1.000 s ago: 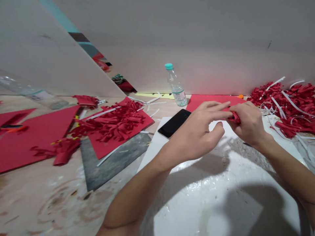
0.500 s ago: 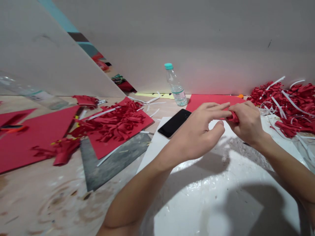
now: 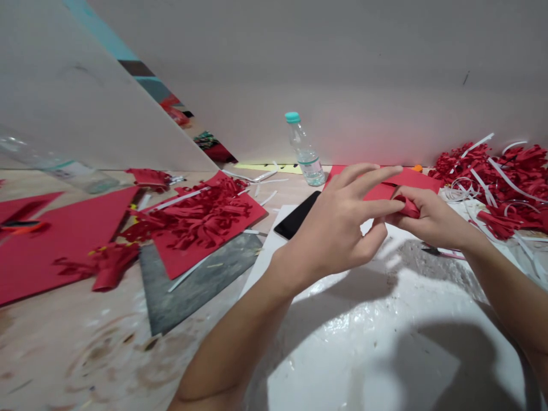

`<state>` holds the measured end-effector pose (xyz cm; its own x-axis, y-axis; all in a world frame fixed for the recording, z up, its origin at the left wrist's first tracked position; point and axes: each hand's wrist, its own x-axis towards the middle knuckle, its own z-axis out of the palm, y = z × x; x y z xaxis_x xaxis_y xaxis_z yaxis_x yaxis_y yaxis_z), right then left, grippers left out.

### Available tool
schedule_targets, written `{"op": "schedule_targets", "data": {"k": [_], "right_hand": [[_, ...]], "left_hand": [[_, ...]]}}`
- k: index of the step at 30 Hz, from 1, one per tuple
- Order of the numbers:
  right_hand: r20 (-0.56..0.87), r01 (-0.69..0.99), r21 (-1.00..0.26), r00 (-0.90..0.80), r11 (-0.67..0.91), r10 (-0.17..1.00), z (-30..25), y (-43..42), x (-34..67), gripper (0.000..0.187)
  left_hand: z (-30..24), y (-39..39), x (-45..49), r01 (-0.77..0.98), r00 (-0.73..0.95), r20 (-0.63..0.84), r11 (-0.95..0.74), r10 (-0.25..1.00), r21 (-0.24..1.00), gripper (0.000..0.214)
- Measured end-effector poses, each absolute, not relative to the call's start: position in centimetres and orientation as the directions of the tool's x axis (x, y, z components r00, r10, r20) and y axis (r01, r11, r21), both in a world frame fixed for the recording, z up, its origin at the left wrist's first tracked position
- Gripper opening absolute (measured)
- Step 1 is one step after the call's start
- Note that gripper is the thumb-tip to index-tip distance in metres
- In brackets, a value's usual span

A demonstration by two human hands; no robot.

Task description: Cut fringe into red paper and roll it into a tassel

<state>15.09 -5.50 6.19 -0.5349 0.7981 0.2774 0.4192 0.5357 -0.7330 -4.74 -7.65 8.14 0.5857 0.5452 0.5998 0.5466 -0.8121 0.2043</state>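
Note:
Both my hands meet over the white board (image 3: 325, 359). My right hand (image 3: 436, 217) is closed around a small roll of red foam sheet (image 3: 409, 207), which sticks out between thumb and fingers. My left hand (image 3: 342, 222) has its fingers stretched and spread. Its index fingertip reaches the near end of the roll, and the thumb is bent below. Behind the hands lies a flat red sheet (image 3: 423, 181), partly covered by them. A black phone (image 3: 295, 217) rests beside my left wrist, partly hidden by it.
A clear bottle with a teal cap (image 3: 311, 165) stands by the wall. Red fringed pieces (image 3: 192, 217) lie on a red sheet at left, over a grey board (image 3: 201, 297). More red fringes (image 3: 522, 177) and white strips are heaped at right. A dark-tipped tool (image 3: 445, 252) lies under my right forearm.
My left middle finger has lifted off and the fingers are spread wider. My right hand has dropped and shifted slightly right, showing more of the red roll and the tool below.

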Motion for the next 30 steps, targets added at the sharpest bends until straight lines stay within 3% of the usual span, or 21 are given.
{"op": "schedule_targets", "data": {"k": [6,14,17,20,23,27,30], "right_hand": [[0.134,0.433,-0.745,-0.648,0.507,0.750,7.1,-5.8,15.6,0.030],[0.044,0.437,-0.731,-0.736,0.524,0.676,7.1,-5.8,16.3,0.026],[0.181,0.394,-0.699,-0.710,0.597,0.681,6.6,-5.7,16.1,0.024],[0.451,0.359,-0.610,-0.576,0.706,0.682,5.9,-5.6,15.6,0.025],[0.659,0.312,-0.493,-0.475,0.812,0.582,5.4,-5.5,15.1,0.026],[0.761,0.231,-0.405,-0.452,0.885,0.466,5.8,-6.5,14.2,0.024],[0.770,0.136,-0.381,-0.502,0.915,0.395,7.1,-8.8,13.3,0.020]], "left_hand": [[8.3,-7.3,-5.1,0.517,0.651,0.613,-0.853,0.447,0.073,0.031],[8.4,-7.2,-5.1,0.453,0.642,0.667,-0.889,0.378,0.067,0.027],[8.6,-7.2,-5.0,0.418,0.565,0.737,-0.899,0.370,0.131,0.021],[8.7,-7.1,-5.1,0.407,0.459,0.779,-0.881,0.426,0.242,0.010],[8.8,-6.9,-5.4,0.424,0.333,0.789,-0.829,0.516,0.364,0.022],[8.2,-6.1,-5.2,0.359,0.246,0.721,-0.752,0.648,0.554,0.043],[7.0,-4.8,-4.6,0.160,0.252,0.613,-0.657,0.749,0.737,0.042]]}}
